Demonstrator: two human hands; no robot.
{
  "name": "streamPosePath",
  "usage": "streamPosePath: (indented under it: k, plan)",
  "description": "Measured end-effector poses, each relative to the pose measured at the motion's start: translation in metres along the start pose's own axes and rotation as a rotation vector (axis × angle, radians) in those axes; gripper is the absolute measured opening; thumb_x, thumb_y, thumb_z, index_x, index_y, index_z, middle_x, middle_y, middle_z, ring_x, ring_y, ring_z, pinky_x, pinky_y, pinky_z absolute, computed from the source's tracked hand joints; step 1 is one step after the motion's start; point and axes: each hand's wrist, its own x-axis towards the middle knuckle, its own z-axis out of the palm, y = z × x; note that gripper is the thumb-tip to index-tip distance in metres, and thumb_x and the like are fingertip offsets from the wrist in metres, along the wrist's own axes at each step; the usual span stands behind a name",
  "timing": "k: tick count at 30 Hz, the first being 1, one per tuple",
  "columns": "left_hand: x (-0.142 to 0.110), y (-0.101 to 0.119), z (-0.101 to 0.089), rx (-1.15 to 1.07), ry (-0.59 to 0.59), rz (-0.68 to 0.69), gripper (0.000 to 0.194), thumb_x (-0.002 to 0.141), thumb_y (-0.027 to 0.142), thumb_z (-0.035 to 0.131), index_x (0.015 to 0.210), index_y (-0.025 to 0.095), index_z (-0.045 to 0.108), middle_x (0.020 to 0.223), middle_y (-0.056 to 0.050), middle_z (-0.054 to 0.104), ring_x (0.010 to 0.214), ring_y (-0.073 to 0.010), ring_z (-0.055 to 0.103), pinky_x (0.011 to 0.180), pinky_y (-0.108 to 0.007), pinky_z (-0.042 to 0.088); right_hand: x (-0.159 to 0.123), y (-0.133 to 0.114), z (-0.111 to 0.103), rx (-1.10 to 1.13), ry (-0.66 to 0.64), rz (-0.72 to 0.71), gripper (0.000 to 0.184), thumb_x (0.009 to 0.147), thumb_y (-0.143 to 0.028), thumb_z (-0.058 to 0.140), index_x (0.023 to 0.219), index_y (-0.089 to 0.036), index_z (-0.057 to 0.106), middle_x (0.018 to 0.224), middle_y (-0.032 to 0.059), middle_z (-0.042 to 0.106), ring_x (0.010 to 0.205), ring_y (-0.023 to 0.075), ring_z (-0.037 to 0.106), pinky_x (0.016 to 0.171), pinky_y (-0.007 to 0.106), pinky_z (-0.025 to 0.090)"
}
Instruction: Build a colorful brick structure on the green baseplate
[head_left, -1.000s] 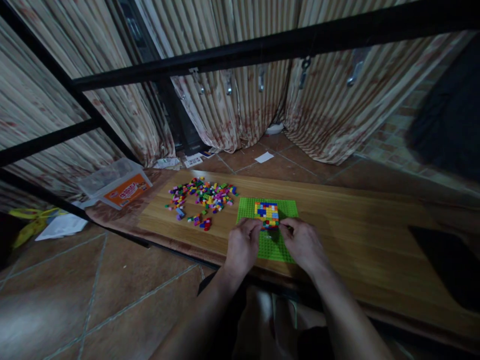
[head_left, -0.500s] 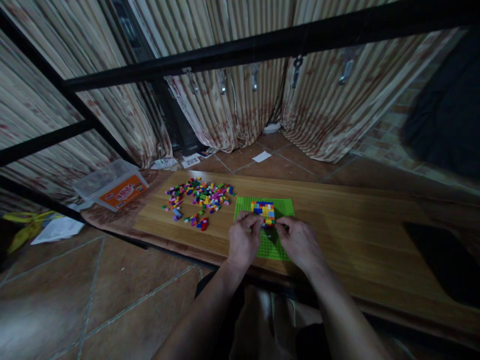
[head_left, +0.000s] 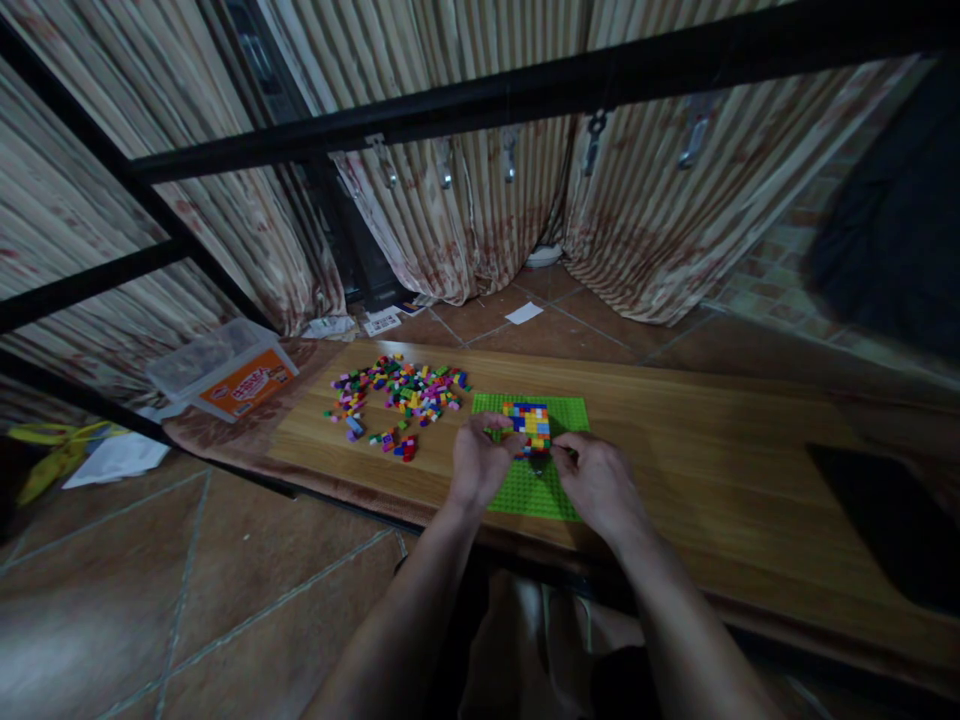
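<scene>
Wooden board (head_left: 697, 460) carries the green baseplate (head_left: 525, 495); multicolour brick block (head_left: 534, 422) sits on it, between both hands' fingertips. Left hand (head_left: 478, 465) has thumb and fingers parted at block's left; right hand (head_left: 600, 480) narrow by its near-right corner, can't tell if gripping.

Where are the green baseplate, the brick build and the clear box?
Green baseplate (head_left: 534, 492): head view, bare near part.
Brick build (head_left: 533, 423): head view, top face.
Clear box (head_left: 243, 385): head view, labelled front side.
</scene>
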Motion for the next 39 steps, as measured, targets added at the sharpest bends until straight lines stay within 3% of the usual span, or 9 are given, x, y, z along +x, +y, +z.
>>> streamPosePath:
  k: [6, 12, 17, 21, 26, 32, 39]
  plan:
    - [0.005, 0.002, 0.002, 0.071, -0.021, 0.022, 0.018, 0.058, 0.011, 0.073, 0.07, 0.02, 0.063, 0.073, 0.001, 0.063, 0.066, -0.0136, 0.054, 0.062, -0.027, 0.043, 0.001, -0.002, 0.002, -0.025, -0.011, 0.007, 0.024, 0.085, -0.018, 0.045, 0.08, -0.019, 0.069, 0.08, 0.0068, 0.069, 0.069, 0.0178, 0.063, 0.065, 0.027, 0.039]
    - [0.01, 0.005, 0.003, -0.172, -0.044, -0.153, 0.03, 0.046, 0.009, 0.08, 0.064, 0.017, 0.058, 0.062, 0.005, 0.055, 0.056, -0.0086, 0.049, 0.052, -0.021, 0.038, 0.0, -0.001, 0.004, -0.06, 0.008, -0.025, 0.026, 0.086, -0.017, 0.044, 0.082, -0.018, 0.069, 0.083, 0.0083, 0.069, 0.07, 0.0176, 0.062, 0.065, 0.027, 0.04]
    - [0.006, 0.007, 0.002, -0.315, -0.04, -0.245, 0.036, 0.041, 0.011, 0.083, 0.065, 0.015, 0.055, 0.057, 0.007, 0.053, 0.054, -0.0077, 0.05, 0.054, -0.021, 0.04, 0.001, 0.003, 0.006, -0.05, 0.01, -0.039, 0.026, 0.088, -0.02, 0.044, 0.084, -0.018, 0.07, 0.083, 0.0082, 0.07, 0.071, 0.0177, 0.063, 0.065, 0.026, 0.04]
    - [0.001, 0.009, -0.001, -0.398, -0.05, -0.292, 0.036, 0.046, 0.016, 0.084, 0.071, 0.015, 0.059, 0.063, 0.005, 0.059, 0.058, -0.0097, 0.056, 0.06, -0.024, 0.043, 0.0, 0.005, 0.005, -0.042, -0.022, -0.027, 0.026, 0.089, -0.023, 0.045, 0.085, -0.018, 0.07, 0.084, 0.0091, 0.071, 0.071, 0.0194, 0.065, 0.065, 0.028, 0.041]
    - [-0.001, 0.006, -0.008, -0.445, -0.009, -0.367, 0.021, 0.063, 0.025, 0.076, 0.076, 0.014, 0.063, 0.065, 0.003, 0.06, 0.057, -0.008, 0.052, 0.058, -0.022, 0.04, 0.001, 0.007, 0.002, -0.027, 0.004, 0.042, 0.03, 0.089, -0.027, 0.042, 0.089, -0.018, 0.071, 0.085, 0.0103, 0.072, 0.074, 0.0216, 0.066, 0.067, 0.03, 0.043]
    - [-0.009, -0.006, 0.0, -0.443, 0.057, -0.23, 0.025, 0.064, 0.026, 0.074, 0.084, 0.013, 0.065, 0.078, -0.001, 0.064, 0.069, -0.0099, 0.057, 0.066, -0.022, 0.043, 0.005, 0.006, -0.004, 0.192, 0.062, 0.182, 0.038, 0.089, -0.042, 0.042, 0.09, -0.016, 0.071, 0.066, 0.0071, 0.069, 0.058, 0.0191, 0.062, 0.057, 0.029, 0.042]
    - [-0.01, -0.02, 0.009, -0.366, 0.012, -0.131, 0.035, 0.06, 0.026, 0.077, 0.09, 0.013, 0.065, 0.082, -0.003, 0.066, 0.068, -0.0113, 0.057, 0.066, -0.024, 0.046, 0.009, 0.013, 0.017, 0.637, 0.004, 0.316, 0.047, 0.078, -0.053, 0.055, 0.103, -0.015, 0.068, 0.083, 0.009, 0.073, 0.062, 0.0195, 0.066, 0.058, 0.031, 0.05]
